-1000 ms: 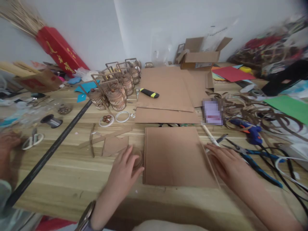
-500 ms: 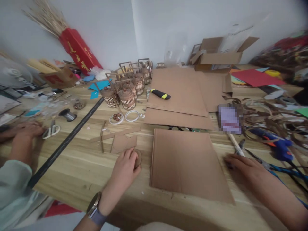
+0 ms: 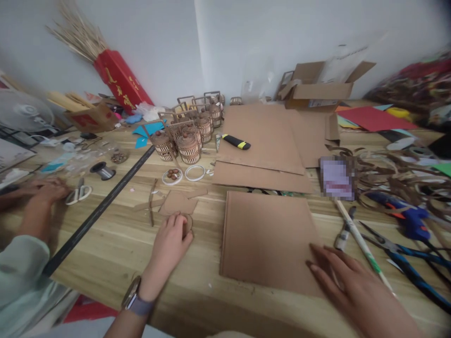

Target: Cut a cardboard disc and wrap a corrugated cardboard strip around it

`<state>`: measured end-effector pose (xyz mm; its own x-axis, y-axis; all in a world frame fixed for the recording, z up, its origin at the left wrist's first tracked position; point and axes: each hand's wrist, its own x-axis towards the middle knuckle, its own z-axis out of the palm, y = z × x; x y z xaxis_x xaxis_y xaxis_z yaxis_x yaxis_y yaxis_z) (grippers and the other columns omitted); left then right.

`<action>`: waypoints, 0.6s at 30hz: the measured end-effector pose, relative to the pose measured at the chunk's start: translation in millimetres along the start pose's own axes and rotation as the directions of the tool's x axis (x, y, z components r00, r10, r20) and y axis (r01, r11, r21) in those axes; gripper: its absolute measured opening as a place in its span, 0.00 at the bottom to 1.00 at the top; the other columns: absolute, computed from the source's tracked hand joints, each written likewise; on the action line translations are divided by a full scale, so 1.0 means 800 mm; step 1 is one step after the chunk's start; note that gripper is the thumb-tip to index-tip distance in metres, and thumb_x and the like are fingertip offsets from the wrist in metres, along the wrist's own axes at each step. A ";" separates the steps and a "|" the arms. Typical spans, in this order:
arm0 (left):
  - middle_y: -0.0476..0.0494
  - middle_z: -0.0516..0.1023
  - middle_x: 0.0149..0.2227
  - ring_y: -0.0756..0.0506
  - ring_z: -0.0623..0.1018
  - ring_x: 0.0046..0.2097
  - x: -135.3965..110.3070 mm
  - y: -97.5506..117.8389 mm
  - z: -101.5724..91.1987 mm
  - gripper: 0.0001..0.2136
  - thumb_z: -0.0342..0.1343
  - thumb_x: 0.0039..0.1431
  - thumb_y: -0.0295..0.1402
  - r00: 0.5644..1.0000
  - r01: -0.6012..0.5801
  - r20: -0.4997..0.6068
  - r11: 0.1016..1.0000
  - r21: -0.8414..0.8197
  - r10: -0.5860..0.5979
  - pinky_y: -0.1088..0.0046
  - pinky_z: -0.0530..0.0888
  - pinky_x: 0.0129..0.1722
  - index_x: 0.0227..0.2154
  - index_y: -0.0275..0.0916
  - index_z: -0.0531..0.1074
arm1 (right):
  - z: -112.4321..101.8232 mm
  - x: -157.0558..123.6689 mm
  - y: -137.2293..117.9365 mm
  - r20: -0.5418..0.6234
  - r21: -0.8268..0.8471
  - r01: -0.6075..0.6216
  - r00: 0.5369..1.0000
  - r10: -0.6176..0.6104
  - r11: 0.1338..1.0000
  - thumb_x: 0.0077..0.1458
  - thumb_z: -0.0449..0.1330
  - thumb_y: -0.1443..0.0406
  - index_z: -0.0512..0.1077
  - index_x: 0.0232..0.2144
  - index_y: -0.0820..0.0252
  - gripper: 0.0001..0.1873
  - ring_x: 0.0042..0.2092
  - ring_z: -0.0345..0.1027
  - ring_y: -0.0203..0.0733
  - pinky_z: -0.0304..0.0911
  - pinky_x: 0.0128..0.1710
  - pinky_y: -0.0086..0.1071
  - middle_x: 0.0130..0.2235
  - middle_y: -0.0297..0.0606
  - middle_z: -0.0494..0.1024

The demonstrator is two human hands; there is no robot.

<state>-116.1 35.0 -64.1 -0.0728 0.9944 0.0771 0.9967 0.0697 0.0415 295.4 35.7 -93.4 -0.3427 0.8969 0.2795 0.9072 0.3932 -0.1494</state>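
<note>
My left hand (image 3: 169,244) is closed round a small round cardboard disc (image 3: 188,225) on the wooden table (image 3: 116,244), beside loose cardboard scraps (image 3: 176,203). My right hand (image 3: 343,277) lies flat, fingers stretched out, on the lower right corner of a square cardboard sheet (image 3: 268,237). A white stick (image 3: 362,244) and a small tool (image 3: 343,234) lie just right of that sheet.
Another person's hands (image 3: 42,190) and pale sleeve (image 3: 19,277) are at the left by white scissors (image 3: 79,192). Further back: small woven cardboard baskets (image 3: 183,136), a utility knife (image 3: 236,141) on cardboard sheets, an open box (image 3: 319,87). A blue glue gun (image 3: 405,211) and pliers (image 3: 405,263) lie right.
My left hand drew the disc slightly left and toward me. My right hand left the tools beside the sheet and came down flat on the sheet's lower right corner. The view shifted left.
</note>
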 end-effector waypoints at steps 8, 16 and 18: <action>0.26 0.69 0.62 0.29 0.68 0.64 -0.032 0.044 0.010 0.19 0.56 0.63 0.39 0.978 -0.210 -0.036 0.966 -0.151 0.207 0.45 0.68 0.59 0.53 0.33 0.72 | 0.010 0.007 -0.012 0.031 0.092 0.096 0.995 -0.099 0.991 0.66 0.49 0.56 0.77 0.49 0.61 0.23 0.52 0.75 0.54 0.74 0.49 0.48 0.49 0.49 0.81; 0.30 0.49 0.71 0.27 0.55 0.70 -0.058 0.103 0.003 0.32 0.62 0.56 0.33 0.894 -0.161 0.373 0.956 -0.247 0.247 0.44 0.61 0.64 0.64 0.39 0.65 | -0.004 0.025 -0.005 0.026 -0.052 0.023 0.999 -0.021 0.998 0.67 0.46 0.63 0.76 0.49 0.63 0.22 0.50 0.76 0.52 0.73 0.49 0.46 0.51 0.50 0.80; 0.31 0.49 0.71 0.27 0.56 0.69 -0.056 0.103 0.002 0.30 0.61 0.56 0.33 0.889 -0.143 0.392 0.957 -0.254 0.237 0.44 0.60 0.65 0.63 0.40 0.66 | -0.004 0.026 0.006 0.034 -0.095 0.020 0.999 -0.016 0.995 0.66 0.48 0.62 0.77 0.49 0.62 0.20 0.50 0.75 0.53 0.72 0.49 0.47 0.51 0.49 0.80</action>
<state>-30.9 -3.5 -65.7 0.1858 0.9317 -0.3120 0.9547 -0.0960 0.2816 293.0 55.5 -85.2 -0.3657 0.8967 0.2495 0.9195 0.3896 -0.0527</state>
